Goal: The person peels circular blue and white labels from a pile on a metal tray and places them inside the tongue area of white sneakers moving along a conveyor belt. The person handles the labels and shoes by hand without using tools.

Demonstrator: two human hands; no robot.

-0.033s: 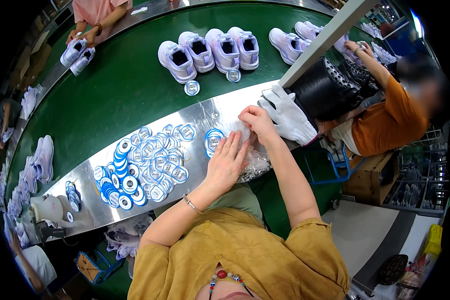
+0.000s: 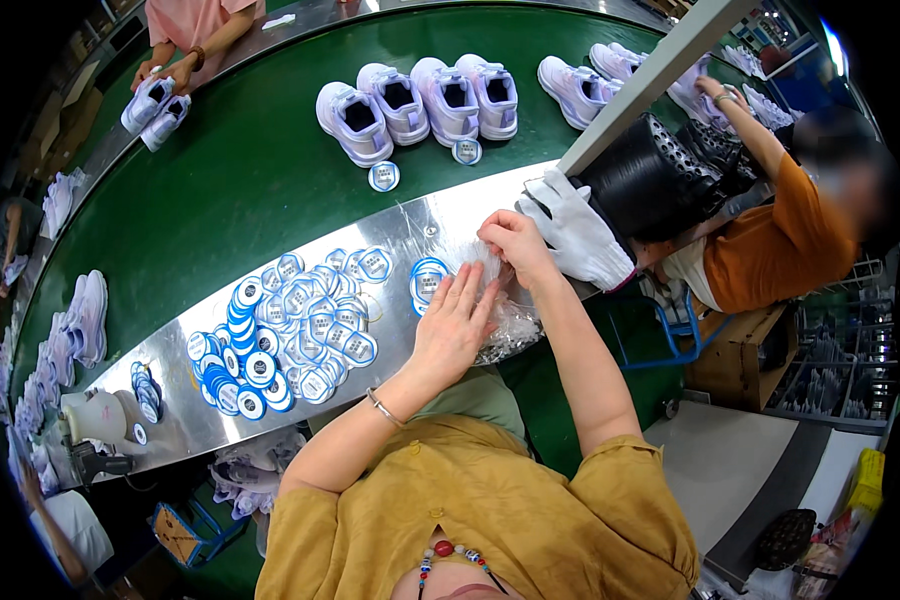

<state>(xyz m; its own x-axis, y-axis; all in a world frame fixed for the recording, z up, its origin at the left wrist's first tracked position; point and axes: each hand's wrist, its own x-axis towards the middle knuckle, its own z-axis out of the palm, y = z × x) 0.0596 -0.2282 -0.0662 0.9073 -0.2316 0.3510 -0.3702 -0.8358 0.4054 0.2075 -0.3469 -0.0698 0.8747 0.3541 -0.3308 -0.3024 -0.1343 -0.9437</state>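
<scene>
Left hand [image 2: 455, 325] laid flat, fingers slightly spread over the clear plastic [image 2: 510, 333]! Right hand [image 2: 489, 238], fingertips together at its upper end (whether they've caught it, can't tell), crumpled plastic bulging beneath both.

The person wears a loose, creased mustard-yellow shirt [image 2: 470, 480] with 2 short, wide sleeves [image 2: 635, 492] and a small button [image 2: 415, 449]. A beaded necklace [image 2: 473, 556] has 1 large red bead [image 2: 443, 548] among smaller blue, white and red ones. 1 silver-coloured bracelet [image 2: 382, 406] rings the left wrist.
</scene>
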